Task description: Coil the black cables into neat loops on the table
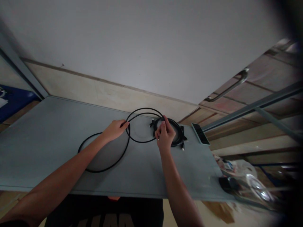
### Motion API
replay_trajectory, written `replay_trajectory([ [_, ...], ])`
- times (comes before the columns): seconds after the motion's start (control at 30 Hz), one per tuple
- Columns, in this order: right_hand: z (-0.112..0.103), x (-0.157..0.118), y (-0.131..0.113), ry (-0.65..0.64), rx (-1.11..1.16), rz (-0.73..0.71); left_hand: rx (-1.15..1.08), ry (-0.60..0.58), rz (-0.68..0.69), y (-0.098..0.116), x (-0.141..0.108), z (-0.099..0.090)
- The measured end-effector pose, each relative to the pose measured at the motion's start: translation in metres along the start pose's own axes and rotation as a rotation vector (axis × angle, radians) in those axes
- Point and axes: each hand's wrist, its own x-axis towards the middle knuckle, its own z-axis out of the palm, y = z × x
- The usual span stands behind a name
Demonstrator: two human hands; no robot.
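A black cable (145, 108) runs in loops between my two hands, above the grey table. My left hand (116, 129) pinches it at the left side of the loops. At their right side my right hand (165, 132) has its fingers closed on the same cable. Another loop of cable hangs or lies below my left hand, passing behind my left forearm. Under and beside my right hand, a coiled bundle of black cables (181, 135) with several connector ends rests on the table, partly hidden by that hand.
A phone (200, 134) lies at the right end of the grey table (146, 176). Behind the table stands a pale wall with a large white panel (132, 47). Metal posts rise at both ends. A clear plastic bag (242, 168) and blurred items are at the lower right.
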Motion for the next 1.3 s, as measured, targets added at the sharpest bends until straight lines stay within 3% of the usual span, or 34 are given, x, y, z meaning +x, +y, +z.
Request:
replay_trajectory([
  [0.2, 0.002, -0.004, 0.014, -0.150, -0.072, 0.048, -0.334, 0.210, -0.134, -0.010, 0.009, 0.006],
  [0.33, 0.007, -0.010, 0.017, -0.323, -0.048, 0.215, -0.272, 0.312, -0.095, -0.006, 0.007, 0.007],
  [0.6, 0.000, -0.003, 0.010, -0.328, -0.067, 0.220, -0.051, 0.279, 0.053, 0.000, 0.002, 0.008],
  [0.93, 0.016, -0.023, 0.017, -0.537, -0.199, 0.432, 0.059, 0.187, 0.145, 0.004, -0.003, 0.022],
  [1.1, 0.012, -0.015, 0.016, -0.429, -0.053, 0.338, 0.020, 0.112, 0.120, 0.007, -0.002, 0.014],
  [1.3, -0.024, 0.023, -0.001, 0.027, 0.101, 0.116, -0.100, -0.078, 0.047, -0.013, 0.004, 0.007],
])
